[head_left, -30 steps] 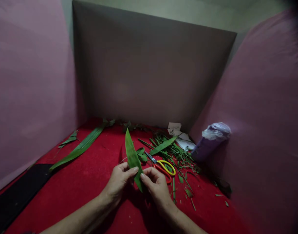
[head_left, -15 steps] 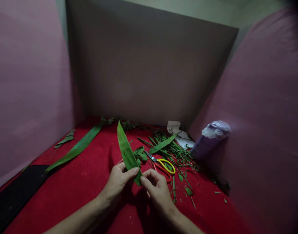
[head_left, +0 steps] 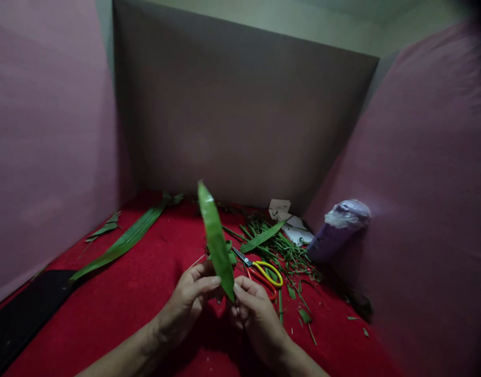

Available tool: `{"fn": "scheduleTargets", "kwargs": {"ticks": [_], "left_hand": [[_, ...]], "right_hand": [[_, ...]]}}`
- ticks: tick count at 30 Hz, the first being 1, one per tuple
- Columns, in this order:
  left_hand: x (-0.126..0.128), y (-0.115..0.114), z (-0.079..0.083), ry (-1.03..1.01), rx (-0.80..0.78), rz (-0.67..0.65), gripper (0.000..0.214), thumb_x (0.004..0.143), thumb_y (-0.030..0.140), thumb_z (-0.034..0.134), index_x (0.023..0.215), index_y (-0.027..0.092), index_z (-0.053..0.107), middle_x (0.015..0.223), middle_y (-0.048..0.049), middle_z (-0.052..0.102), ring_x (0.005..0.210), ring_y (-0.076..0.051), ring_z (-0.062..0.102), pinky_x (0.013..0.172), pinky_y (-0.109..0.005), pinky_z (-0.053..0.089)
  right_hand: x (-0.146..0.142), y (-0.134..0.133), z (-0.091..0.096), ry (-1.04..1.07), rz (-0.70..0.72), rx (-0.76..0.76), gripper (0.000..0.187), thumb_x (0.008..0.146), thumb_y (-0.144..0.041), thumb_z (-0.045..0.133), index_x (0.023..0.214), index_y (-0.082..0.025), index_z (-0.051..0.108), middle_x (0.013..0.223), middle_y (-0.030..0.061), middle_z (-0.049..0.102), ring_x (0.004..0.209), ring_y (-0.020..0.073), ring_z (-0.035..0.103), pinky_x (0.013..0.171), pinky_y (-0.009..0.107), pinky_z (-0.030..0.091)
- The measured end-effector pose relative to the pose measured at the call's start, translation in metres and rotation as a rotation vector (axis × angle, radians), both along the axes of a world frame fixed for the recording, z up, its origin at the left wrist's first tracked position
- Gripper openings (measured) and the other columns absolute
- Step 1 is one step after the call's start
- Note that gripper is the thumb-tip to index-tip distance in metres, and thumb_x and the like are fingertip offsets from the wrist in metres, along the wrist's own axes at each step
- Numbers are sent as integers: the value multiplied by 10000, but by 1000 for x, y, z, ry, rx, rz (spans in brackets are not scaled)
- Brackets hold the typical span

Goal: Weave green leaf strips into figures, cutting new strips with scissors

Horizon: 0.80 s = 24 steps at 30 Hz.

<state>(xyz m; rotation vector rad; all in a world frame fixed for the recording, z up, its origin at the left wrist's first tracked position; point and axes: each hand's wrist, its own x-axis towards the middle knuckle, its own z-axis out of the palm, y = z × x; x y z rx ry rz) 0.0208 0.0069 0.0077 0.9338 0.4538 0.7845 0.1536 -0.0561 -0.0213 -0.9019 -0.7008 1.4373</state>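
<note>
A long green leaf (head_left: 215, 235) stands nearly upright over the red cloth (head_left: 146, 293), its tip pointing up and away from me. My left hand (head_left: 187, 303) pinches its lower end from the left with thumb and fingers closed. My right hand (head_left: 256, 311) pinches the same lower end from the right. Both hands meet at the leaf's base, just above the cloth. Scissors (head_left: 264, 272) with yellow and orange handles lie on the cloth just beyond my right hand.
A second long leaf (head_left: 122, 243) lies at the left. A heap of cut green strips (head_left: 283, 246) spreads at the right, with white paper slips (head_left: 283, 212) and a purple wrapped roll (head_left: 337, 228) behind. A black strip (head_left: 24, 314) lies at the near left. Pink and grey walls enclose the space.
The leaf has been raised and turned more upright, its tip now higher. Both hands have shifted slightly towards me while keeping their pinch on its base.
</note>
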Motion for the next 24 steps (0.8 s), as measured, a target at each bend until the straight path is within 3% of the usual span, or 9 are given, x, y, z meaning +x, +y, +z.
{"fn": "scheduleTargets", "kwargs": {"ticks": [3,6,8,11,13,15,19,24], "left_hand": [[-3,0,7,-71,8,-37,285,705,176,614,985,157,664,883,-77,672,855,-209,574,808,-303,420],[-4,-1,6,55,53,61,178,698,165,670,874,172,694,900,-51,669,901,-184,559,825,-248,404],[-4,-1,4,123,102,85,99,708,191,689,804,169,688,845,-31,661,828,-157,564,764,-223,421],[-4,1,1,161,158,85,119,724,249,683,686,142,647,646,-6,612,615,-113,538,612,-206,430],[-3,3,-1,203,146,117,200,707,279,696,611,130,603,543,12,567,501,-82,488,514,-185,399],[-2,5,-5,257,96,135,245,677,301,719,588,130,568,476,29,531,424,-60,442,439,-166,357],[2,3,-9,308,40,71,280,643,347,734,622,132,555,419,44,507,344,-52,415,368,-156,328],[4,-1,-7,303,55,44,291,665,374,708,669,129,552,467,-3,591,363,-73,488,382,-162,391]], "right_hand": [[3,0,6,152,141,9,203,754,-300,628,735,-138,507,535,-39,463,422,48,344,396,172,204],[3,-2,9,229,272,18,202,723,-266,629,658,-142,483,495,-37,443,398,52,349,381,180,182],[1,-3,10,229,319,-25,184,684,-235,643,645,-138,492,506,-31,453,397,53,358,374,176,181],[1,-2,8,35,209,-47,232,758,-340,605,702,-120,557,529,-16,487,402,56,364,381,174,216],[2,0,6,-136,48,25,411,835,-505,487,756,-115,591,530,-17,490,402,56,356,400,181,256],[3,1,4,-236,-66,113,487,825,-586,452,803,-123,601,555,-22,500,420,58,375,430,187,299],[2,2,4,-218,-116,153,316,707,-426,702,793,-156,562,682,-9,589,567,107,532,546,216,409],[1,0,9,-196,-104,153,255,734,-350,689,750,-147,535,629,0,619,551,115,552,529,214,410]]}}
